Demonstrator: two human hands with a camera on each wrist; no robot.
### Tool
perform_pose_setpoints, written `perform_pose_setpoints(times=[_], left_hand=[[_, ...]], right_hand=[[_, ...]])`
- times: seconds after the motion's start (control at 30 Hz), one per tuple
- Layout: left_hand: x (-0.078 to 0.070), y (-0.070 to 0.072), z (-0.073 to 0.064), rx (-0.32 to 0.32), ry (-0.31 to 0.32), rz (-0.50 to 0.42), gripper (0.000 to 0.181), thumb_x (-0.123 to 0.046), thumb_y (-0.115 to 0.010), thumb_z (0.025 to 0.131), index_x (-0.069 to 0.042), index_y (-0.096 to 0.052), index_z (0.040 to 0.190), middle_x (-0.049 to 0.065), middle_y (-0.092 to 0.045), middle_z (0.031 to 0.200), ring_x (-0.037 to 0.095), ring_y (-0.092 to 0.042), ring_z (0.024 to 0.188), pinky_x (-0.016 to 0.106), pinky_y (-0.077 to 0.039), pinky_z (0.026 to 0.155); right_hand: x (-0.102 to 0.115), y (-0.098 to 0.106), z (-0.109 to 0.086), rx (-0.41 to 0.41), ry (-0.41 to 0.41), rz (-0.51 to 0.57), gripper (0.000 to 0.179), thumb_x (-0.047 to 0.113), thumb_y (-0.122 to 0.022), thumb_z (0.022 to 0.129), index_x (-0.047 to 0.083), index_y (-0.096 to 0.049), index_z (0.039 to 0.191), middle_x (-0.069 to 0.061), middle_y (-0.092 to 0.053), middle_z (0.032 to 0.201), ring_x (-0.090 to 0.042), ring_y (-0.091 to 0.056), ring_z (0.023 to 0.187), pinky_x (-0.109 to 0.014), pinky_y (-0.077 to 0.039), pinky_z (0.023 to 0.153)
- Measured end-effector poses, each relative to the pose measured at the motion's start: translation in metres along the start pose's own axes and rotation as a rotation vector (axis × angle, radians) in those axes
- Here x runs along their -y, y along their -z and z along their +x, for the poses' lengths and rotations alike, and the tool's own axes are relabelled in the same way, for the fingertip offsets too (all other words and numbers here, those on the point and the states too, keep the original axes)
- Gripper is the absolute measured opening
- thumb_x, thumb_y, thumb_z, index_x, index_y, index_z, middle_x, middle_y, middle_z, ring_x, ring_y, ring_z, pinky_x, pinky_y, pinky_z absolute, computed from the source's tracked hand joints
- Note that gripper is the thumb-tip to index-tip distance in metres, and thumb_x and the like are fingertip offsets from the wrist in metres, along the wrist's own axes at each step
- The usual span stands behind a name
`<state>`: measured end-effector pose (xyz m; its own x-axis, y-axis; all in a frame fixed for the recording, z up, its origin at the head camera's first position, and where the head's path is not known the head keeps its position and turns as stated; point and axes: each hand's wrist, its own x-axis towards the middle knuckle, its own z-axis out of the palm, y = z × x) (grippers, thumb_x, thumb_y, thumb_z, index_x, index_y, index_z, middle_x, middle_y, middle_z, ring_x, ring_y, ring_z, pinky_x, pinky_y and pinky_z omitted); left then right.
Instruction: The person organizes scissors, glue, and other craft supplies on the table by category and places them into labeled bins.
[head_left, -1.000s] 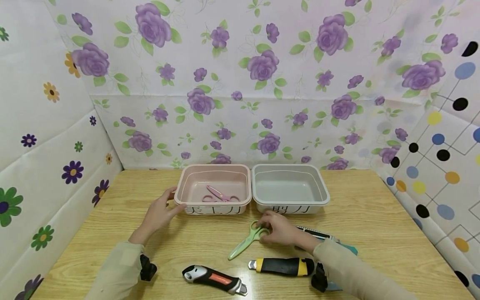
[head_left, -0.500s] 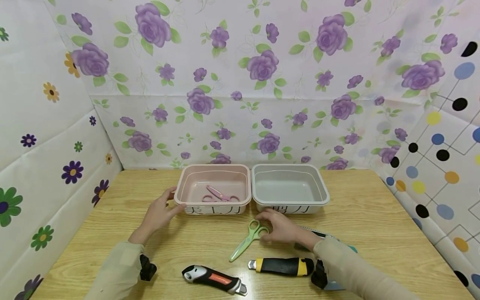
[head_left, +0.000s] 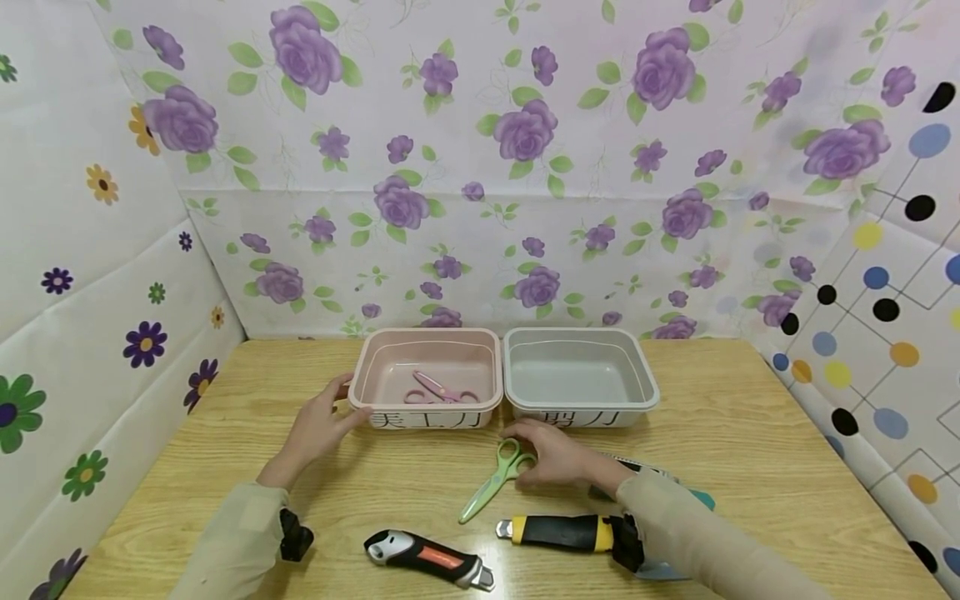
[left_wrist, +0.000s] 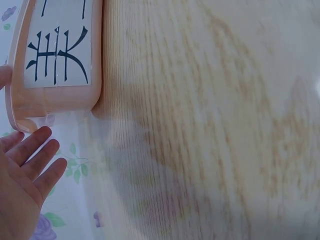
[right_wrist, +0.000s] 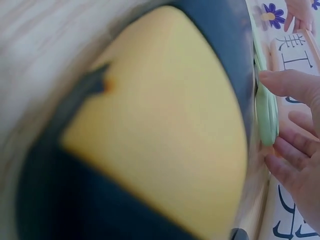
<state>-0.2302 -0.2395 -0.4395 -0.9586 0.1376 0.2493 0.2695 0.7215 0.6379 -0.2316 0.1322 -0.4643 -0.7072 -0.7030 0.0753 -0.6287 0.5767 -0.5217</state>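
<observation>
My left hand [head_left: 318,429] is at the near left corner of a pink bin [head_left: 360,358], thumb at its rim and fingers along its side. The left wrist view shows these fingers fairly straight. Pink scissors [head_left: 438,388] lie inside that bin. Green scissors [head_left: 487,492] are on the table, blades toward me and left. My right hand [head_left: 558,454] is around their handle end, in front of a grey bin [head_left: 637,367]. In the right wrist view, thumb and fingers are on opposite sides of the green handles; firm contact is hard to make out.
A black and orange utility knife [head_left: 431,558] and a black and yellow one [head_left: 562,533] lie nearer me. Under my right forearm, partly hidden, are more cutters [head_left: 705,498]. Patterned cloth [head_left: 480,208] encloses the wooden table [head_left: 300,367]. Both bins carry front labels.
My right hand's fingers have come off the green handle loops, and the hand has shifted slightly left around them. The green scissors have moved slightly toward me. My left hand stays put.
</observation>
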Motion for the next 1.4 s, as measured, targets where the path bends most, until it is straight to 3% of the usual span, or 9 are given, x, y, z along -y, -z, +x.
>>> perform_pose_setpoints(times=[0.53, 1.27, 1.4], left_hand=[[0.0003, -0.0018, -0.0006, 0.000, -0.006, -0.007, 0.067, -0.032, -0.063, 0.085, 0.000, -0.034, 0.136, 0.023, -0.054, 0.119, 0.036, -0.051, 0.109, 0.053, -0.044, 0.088], [-0.0012, -0.0022, -0.0004, 0.004, -0.007, -0.012, 0.067, -0.031, -0.063, 0.085, 0.001, -0.034, 0.136, 0.023, -0.054, 0.119, 0.037, -0.051, 0.109, 0.053, -0.044, 0.088], [-0.0018, -0.0022, -0.0008, 0.005, -0.009, -0.002, 0.067, -0.030, -0.063, 0.085, 0.001, -0.034, 0.136, 0.023, -0.054, 0.119, 0.037, -0.051, 0.109, 0.053, -0.044, 0.088]], right_hand=[[0.0007, 0.0021, 0.0010, 0.026, 0.072, -0.063, 0.066, 0.017, -0.079, 0.062, 0.001, -0.055, 0.121, -0.006, -0.057, 0.116, -0.018, -0.051, 0.105, -0.033, -0.043, 0.092], [-0.0010, 0.0026, -0.0003, 0.060, 0.029, -0.069, 0.064, 0.021, -0.079, 0.065, 0.004, -0.055, 0.121, -0.006, -0.054, 0.122, -0.020, -0.047, 0.113, -0.035, -0.041, 0.094], [0.0013, 0.0054, -0.0033, 0.044, 0.024, -0.043, 0.067, 0.025, -0.079, 0.065, 0.004, -0.054, 0.124, -0.008, -0.052, 0.126, -0.024, -0.044, 0.119, -0.041, -0.038, 0.099]])
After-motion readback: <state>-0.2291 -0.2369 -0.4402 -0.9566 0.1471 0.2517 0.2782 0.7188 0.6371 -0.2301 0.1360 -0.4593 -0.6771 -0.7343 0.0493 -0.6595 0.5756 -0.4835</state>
